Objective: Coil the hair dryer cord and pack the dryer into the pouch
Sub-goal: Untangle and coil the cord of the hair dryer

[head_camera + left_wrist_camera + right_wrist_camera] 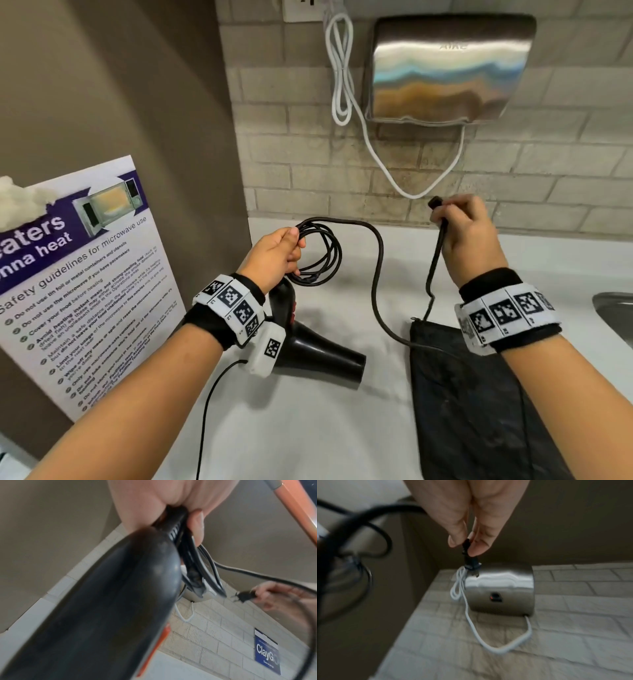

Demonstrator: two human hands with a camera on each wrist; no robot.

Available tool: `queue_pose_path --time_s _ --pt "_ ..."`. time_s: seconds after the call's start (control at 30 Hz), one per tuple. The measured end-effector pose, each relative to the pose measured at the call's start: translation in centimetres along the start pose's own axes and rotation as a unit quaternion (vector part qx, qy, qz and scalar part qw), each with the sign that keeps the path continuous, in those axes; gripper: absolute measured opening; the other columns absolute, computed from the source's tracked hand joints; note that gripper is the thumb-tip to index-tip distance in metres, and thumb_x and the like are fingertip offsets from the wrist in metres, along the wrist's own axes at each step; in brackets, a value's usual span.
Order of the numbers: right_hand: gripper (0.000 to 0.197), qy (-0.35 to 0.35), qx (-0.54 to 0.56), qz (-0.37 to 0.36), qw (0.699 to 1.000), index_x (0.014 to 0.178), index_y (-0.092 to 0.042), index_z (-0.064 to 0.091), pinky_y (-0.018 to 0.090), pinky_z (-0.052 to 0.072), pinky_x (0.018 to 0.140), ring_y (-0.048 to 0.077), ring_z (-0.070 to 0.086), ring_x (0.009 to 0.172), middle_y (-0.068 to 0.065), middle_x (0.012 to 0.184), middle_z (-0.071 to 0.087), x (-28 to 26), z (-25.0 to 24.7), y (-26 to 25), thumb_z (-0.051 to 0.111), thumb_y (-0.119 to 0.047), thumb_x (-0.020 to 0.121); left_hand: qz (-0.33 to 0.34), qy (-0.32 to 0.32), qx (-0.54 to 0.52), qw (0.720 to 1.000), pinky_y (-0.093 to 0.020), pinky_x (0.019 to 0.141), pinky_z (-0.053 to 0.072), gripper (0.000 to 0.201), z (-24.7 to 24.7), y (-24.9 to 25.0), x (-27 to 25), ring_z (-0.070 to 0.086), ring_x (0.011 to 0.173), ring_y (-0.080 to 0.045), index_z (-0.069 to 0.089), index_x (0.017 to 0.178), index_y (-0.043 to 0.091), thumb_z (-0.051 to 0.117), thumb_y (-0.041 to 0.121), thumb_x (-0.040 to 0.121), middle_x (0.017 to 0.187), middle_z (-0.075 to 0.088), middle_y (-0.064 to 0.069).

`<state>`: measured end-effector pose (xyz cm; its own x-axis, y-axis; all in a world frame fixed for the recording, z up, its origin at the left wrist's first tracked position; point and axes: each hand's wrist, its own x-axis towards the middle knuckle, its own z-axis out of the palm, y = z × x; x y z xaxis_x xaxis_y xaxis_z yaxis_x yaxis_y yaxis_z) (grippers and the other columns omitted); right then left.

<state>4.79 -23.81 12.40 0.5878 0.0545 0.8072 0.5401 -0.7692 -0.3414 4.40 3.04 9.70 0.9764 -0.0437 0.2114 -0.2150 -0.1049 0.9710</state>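
A pale countertop (308,428) runs to a back wall of light brick-shaped tiles (548,164); a steel hand dryer (448,68) hangs on those tiles, its white cable (342,68) looped beside it and sagging beneath; a plain brown wall (120,85) closes the left side, with a microwave safety poster (85,274) leaning against it; a metal sink rim (616,308) shows at the right edge.

Our forearms are bare, no sleeves. On our left wrist (226,308): one black fabric band, overlaid by a white strap of square black-and-white coded markers; one small white camera housing (269,349), also bearing a marker, with a thin black cable (209,394) trailing from it. On our right wrist (507,308): matching black band, matching white marker strap.
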Motion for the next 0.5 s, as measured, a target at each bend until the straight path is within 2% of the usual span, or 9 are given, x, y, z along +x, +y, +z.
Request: queue_pose_path --time_s 0.03,0.07,0.1,0.17,0.3,0.43,0.5 --pt "0.020 0.026 0.076 -0.014 0.997 0.087 0.005 0.064 0.011 0.042 0.085 0.003 0.054 0.092 0.018 0.098 0.050 0.2 -0.3 -1.1 0.048 0.015 0.082 -0.001 0.000 0.001 1.000 -0.027 0.058 0.040 0.035 0.0 0.0 0.1 0.027 0.035 -0.001 0.048 0.074 0.015 0.028 0.023 0.101 0.039 0.034 0.012" --pt "0.019 0.038 0.140 -0.022 0.989 0.086 0.002 0.065 0.004 0.039 0.083 -0.009 0.051 0.089 0.012 0.093 0.050 0.3 -0.5 -2.0 0.049 0.012 0.083 -0.002 0.002 0.000 1.000 -0.028 0.058 0.040 0.034 0.1 0.0 0.2 0.027 0.035 0.000 0.047 0.074 0.015 0.028 0.022 0.101 0.039 0.034 0.011" --pt "0.017 0.040 0.186 -0.030 0.981 0.086 -0.003 0.066 0.005 0.040 0.082 -0.011 0.050 0.088 0.003 0.091 0.049 0.2 -0.5 -2.9 0.051 0.007 0.084 -0.003 0.003 -0.002 1.000 -0.027 0.058 0.039 0.034 0.2 0.0 0.3 0.027 0.035 0.000 0.047 0.074 0.014 0.028 0.022 0.101 0.039 0.034 0.011" --pt "0.019 0.015 0.255 -0.028 0.966 0.084 -0.018 0.066 0.014 0.047 0.076 -0.005 0.053 0.083 -0.005 0.086 0.050 -0.2 0.0 -4.4 0.055 -0.003 0.084 -0.006 0.007 -0.011 1.000 -0.026 0.056 0.039 0.034 0.3 0.1 0.6 0.026 0.034 0.000 0.047 0.074 0.014 0.027 0.021 0.101 0.038 0.033 0.012" --pt "0.024 -0.035 0.315 0.022 0.948 0.086 -0.030 0.064 0.014 0.049 0.071 0.008 0.056 0.072 -0.002 0.082 0.049 -0.8 2.1 -5.5 0.056 -0.008 0.079 -0.020 0.032 -0.036 0.999 -0.023 0.054 0.040 0.034 0.0 0.0 1.1 0.026 0.033 -0.001 0.045 0.074 0.014 0.026 0.022 0.101 0.038 0.033 0.011" --pt "0.038 -0.056 0.336 0.056 0.938 0.073 -0.044 0.064 0.019 0.051 0.071 0.007 0.059 0.070 -0.003 0.080 0.051 -1.4 3.9 -4.3 0.056 -0.008 0.079 -0.024 0.053 -0.063 0.996 -0.017 0.048 0.044 0.034 -0.8 0.0 1.3 0.026 0.033 -0.001 0.044 0.075 0.013 0.025 0.023 0.102 0.038 0.032 0.012" --pt "0.047 -0.058 0.347 0.065 0.934 0.073 -0.046 0.063 0.017 0.050 0.071 0.004 0.059 0.071 -0.001 0.081 0.052 -1.7 4.7 -4.0 0.056 0.000 0.082 -0.022 0.059 -0.072 0.995 -0.016 0.047 0.045 0.034 -1.0 -0.1 1.4 0.026 0.034 -0.001 0.045 0.075 0.013 0.026 0.024 0.101 0.039 0.032 0.011"
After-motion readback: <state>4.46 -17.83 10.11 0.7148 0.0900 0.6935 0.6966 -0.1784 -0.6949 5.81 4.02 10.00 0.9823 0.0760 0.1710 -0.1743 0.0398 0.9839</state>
